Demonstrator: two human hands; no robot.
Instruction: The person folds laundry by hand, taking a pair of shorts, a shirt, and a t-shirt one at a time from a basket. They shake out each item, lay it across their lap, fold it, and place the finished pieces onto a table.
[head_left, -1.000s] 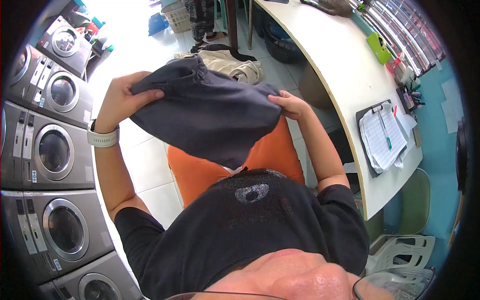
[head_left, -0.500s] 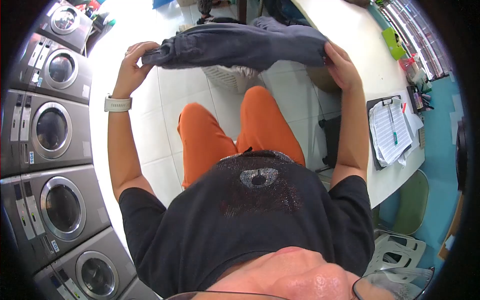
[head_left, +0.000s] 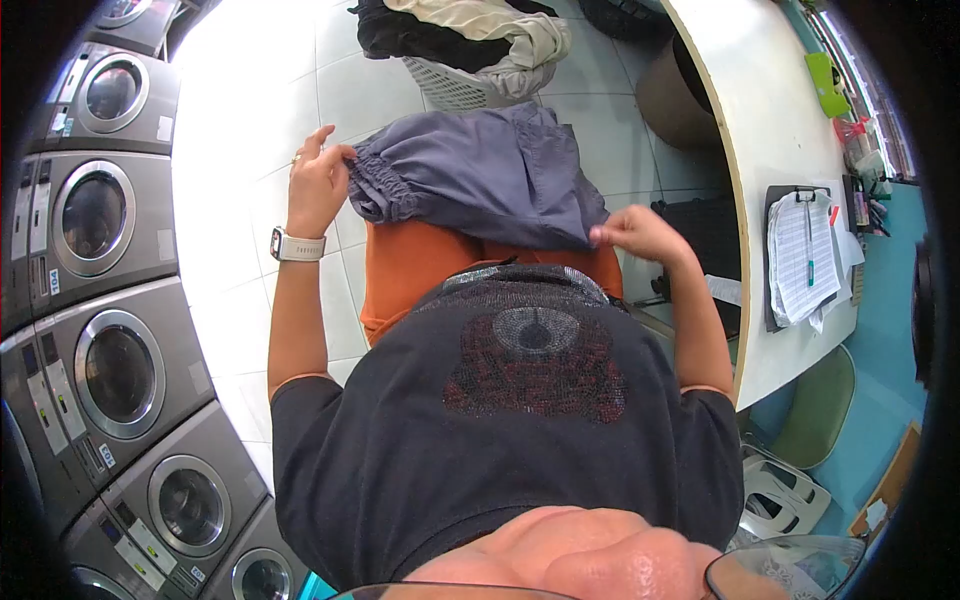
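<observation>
A pair of dark grey shorts (head_left: 480, 170) with a gathered elastic waistband lies sideways across my lap, over the orange trousers (head_left: 415, 265). My left hand (head_left: 320, 190), a pale watch (head_left: 300, 246) on its wrist, pinches the waistband at the left end, some fingers raised. At the opposite end my right hand (head_left: 640, 234) is closed on the lower corner of the leg hem between thumb and fingers. The cloth is folded over, with a seam and a flap visible near the right end.
Just beyond my knees stands a white laundry basket (head_left: 450, 85) heaped with black and cream clothes (head_left: 535, 40). Stacked washing machines (head_left: 95, 215) line the left. On the right is a white table (head_left: 770, 150) with a clipboard (head_left: 805, 260); a brown bin (head_left: 680, 100) stands beside it.
The shorts have come down from stretched out at arm's length onto my lap. Both hands moved closer to my body, and the basket shows more fully.
</observation>
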